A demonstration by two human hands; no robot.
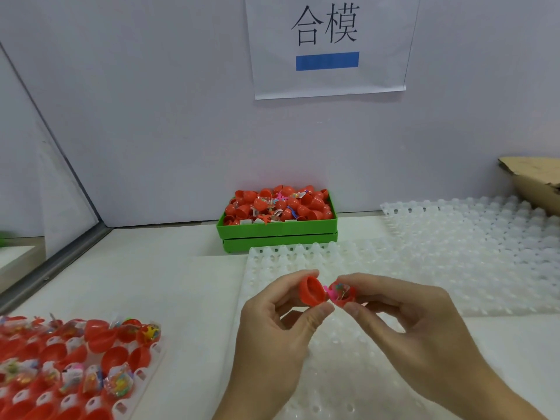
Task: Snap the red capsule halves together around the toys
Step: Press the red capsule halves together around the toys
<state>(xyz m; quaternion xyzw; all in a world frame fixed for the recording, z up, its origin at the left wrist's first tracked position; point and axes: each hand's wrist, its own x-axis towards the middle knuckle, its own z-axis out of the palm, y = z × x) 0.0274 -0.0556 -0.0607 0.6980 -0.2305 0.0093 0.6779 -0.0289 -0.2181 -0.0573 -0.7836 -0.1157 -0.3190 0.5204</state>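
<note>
My left hand (281, 325) pinches an empty red capsule half (312, 291) between thumb and fingers, its hollow facing right. My right hand (403, 322) pinches the other red capsule half (345, 294), which holds a small bagged toy (336, 291) with pink and coloured bits sticking out. The two halves are side by side, nearly touching, above a white bumpy tray (333, 359).
A green bin (277, 227) full of red halves and bagged toys stands at the back against the wall. At the lower left a tray (72, 374) carries red halves with toys. Another white tray (472, 253) lies at the right, a cardboard box (533, 180) behind it.
</note>
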